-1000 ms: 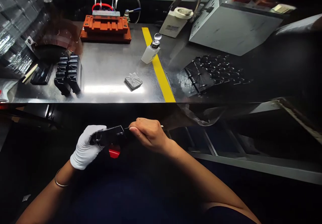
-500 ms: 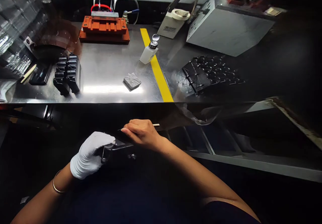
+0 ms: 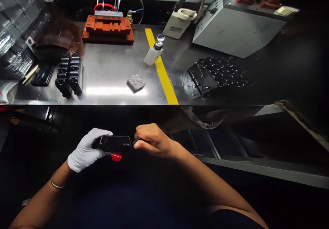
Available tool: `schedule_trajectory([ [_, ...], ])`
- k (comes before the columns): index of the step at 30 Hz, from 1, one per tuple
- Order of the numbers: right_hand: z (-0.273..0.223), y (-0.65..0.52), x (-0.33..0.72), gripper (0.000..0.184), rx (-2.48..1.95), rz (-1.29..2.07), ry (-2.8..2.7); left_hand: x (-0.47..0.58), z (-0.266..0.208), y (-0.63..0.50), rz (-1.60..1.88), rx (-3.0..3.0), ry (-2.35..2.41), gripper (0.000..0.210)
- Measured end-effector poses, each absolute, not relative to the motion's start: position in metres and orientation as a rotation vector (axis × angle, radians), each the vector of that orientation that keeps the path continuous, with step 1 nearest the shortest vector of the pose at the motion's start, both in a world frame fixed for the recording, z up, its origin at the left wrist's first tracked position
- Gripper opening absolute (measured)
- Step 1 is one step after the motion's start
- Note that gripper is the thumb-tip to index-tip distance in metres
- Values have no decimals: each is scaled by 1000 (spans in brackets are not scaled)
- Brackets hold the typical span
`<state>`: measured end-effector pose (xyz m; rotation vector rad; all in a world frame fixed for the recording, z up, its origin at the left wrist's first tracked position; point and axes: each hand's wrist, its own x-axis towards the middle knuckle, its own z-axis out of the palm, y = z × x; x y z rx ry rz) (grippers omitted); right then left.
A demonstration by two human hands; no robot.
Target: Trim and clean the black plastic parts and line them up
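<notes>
Hands below the near edge of a shiny steel table (image 3: 108, 81). Left hand (image 3: 86, 149), in a white glove, grasps the left end of a flat black plastic part (image 3: 114, 143); a small red piece (image 3: 116, 157) shows just beneath it. Bare right hand (image 3: 151, 140) is clenched, fingertips pinched at the part's right end; what they pinch cannot be told. On the table: stacked black parts (image 3: 70, 74) at left, folded grey cloth (image 3: 136, 83) near centre, yellow tape stripe (image 3: 161, 71), white dispenser bottle (image 3: 153, 54), orange fixture block (image 3: 108, 29) at the far side.

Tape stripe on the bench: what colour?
Yellow; the stripe shows plainly in the head view.
</notes>
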<state>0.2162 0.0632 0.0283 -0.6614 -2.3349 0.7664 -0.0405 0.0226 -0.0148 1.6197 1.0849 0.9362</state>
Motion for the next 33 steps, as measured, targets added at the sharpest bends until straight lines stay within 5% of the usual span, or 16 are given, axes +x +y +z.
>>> schedule_trajectory([
  [7,38,73,199,61,-508,372,-2492,-40,-24,29,615,1066,968,65],
  [20,23,73,194,61,-577,246,-2356,-24,-33,27,724,979,946,62],
  [24,22,72,200,61,-632,478,-2434,-26,-34,27,715,982,955,62],
  [29,24,70,215,61,-532,1201,-2383,-45,-20,38,678,1117,1044,58],
  [33,24,68,209,46,-835,1369,-2038,-48,2,51,575,1302,1060,50],
])
